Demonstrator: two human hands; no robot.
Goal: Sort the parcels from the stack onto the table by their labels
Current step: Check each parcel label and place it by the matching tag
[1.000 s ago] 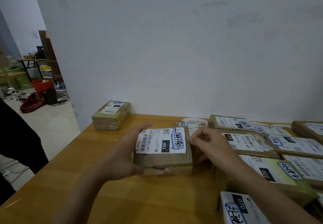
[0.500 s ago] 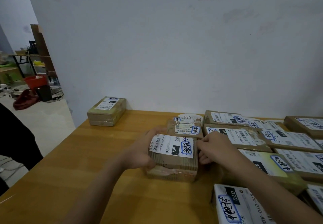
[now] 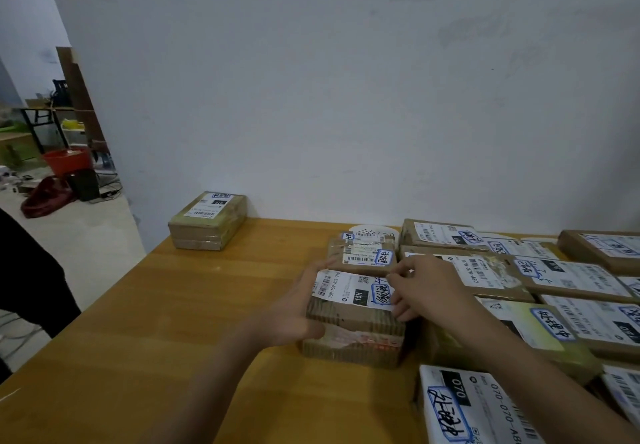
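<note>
Head view: left hand (image 3: 294,308) is cupping the left side of the 15H parcel (image 3: 349,322), thumb wrapping round its front. Right hand (image 3: 427,287) is gripping the parcel's right top edge with curled fingers. 15H parcel is sitting label-up on the table (image 3: 173,339) (blue handwriting on the label, not legible). Small parcel (image 3: 363,258) is lying just behind it. Rows of parcels (image 3: 571,277) are lying to the right, with 1 white 070 parcel (image 3: 474,409) nearest the camera. Lone parcel (image 3: 207,220) is sitting well apart, far left by the wall.
</note>
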